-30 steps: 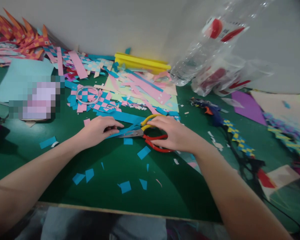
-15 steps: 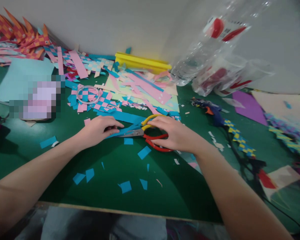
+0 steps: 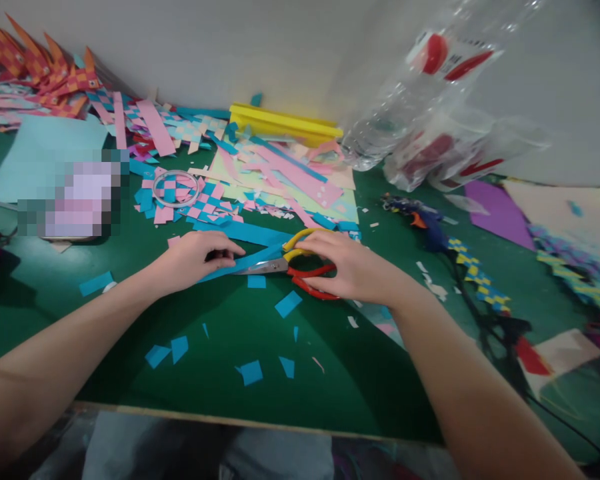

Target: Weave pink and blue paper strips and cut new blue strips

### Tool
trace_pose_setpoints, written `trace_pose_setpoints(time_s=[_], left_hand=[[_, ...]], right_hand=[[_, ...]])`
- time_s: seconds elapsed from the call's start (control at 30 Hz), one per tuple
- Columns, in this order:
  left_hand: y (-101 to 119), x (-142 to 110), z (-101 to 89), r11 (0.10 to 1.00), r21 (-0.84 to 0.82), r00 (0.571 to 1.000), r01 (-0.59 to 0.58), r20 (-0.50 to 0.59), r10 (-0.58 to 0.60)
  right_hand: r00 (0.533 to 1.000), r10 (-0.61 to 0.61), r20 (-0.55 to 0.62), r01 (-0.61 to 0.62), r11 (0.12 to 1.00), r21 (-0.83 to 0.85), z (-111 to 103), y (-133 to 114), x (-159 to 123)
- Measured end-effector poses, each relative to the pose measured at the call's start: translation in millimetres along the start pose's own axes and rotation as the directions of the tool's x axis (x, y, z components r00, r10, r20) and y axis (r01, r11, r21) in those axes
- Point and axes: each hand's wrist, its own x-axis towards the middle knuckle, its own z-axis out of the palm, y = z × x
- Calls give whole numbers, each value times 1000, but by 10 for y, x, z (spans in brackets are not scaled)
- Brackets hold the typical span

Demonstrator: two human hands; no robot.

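My left hand (image 3: 196, 261) pinches a blue paper strip (image 3: 257, 257) between thumb and fingers. My right hand (image 3: 347, 265) is wrapped round the scissors (image 3: 276, 265), which have one yellow and one red handle. Their metal blades lie along the strip and point left towards my left hand. Part of the blades is hidden behind the paper. Just beyond, another blue strip (image 3: 250, 232) lies flat on the green table (image 3: 330, 387). Several small blue paper scraps (image 3: 289, 305) are scattered below the scissors.
A roll of tape (image 3: 197, 190) lies on woven pink and blue paper. Behind stand a yellow folded piece (image 3: 285, 125) and clear plastic bottles and cups (image 3: 375, 137). A blurred-out phone (image 3: 75, 203) is at left, a glue gun (image 3: 430, 230) with a cable at right.
The scissors' handles have come slightly closer together, the red one rising a little. Both hands stay in nearly the same place.
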Motion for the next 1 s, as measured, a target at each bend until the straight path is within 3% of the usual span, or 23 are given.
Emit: trace_pose_setpoints(time_s=[1.0], left_hand=[[35, -17, -34, 998, 33, 998, -54, 43, 52]], right_hand=[[997, 68, 29, -68, 998, 3, -2, -143, 2]])
